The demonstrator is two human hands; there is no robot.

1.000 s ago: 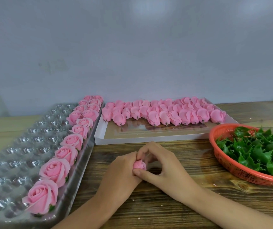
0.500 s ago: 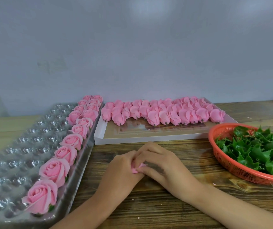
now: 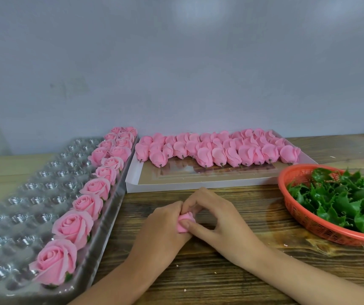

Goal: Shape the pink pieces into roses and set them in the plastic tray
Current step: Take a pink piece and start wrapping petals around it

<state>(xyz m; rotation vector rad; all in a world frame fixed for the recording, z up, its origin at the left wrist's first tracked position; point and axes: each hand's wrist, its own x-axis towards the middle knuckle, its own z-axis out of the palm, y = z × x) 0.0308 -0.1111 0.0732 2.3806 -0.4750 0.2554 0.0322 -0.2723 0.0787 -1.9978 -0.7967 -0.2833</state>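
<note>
A small pink piece (image 3: 185,221) sits between my two hands over the wooden table. My left hand (image 3: 164,230) grips it from the left with curled fingers. My right hand (image 3: 216,219) pinches its petals between thumb and fingertips from the right. Most of the piece is hidden by my fingers. The clear plastic tray (image 3: 22,194) lies at the left, with a row of finished pink roses (image 3: 71,225) along its right edge. Several unshaped pink buds (image 3: 216,148) lie in rows at the back of a white flat box (image 3: 198,186).
An orange plastic basket (image 3: 304,216) full of green leaf calyxes (image 3: 343,199) stands at the right. A grey wall rises close behind the table. Small pink crumbs dot the wood near my wrists.
My fingers have shifted around the pink piece; more of its petals show now than half a second ago. Both hands stay at the same spot.
</note>
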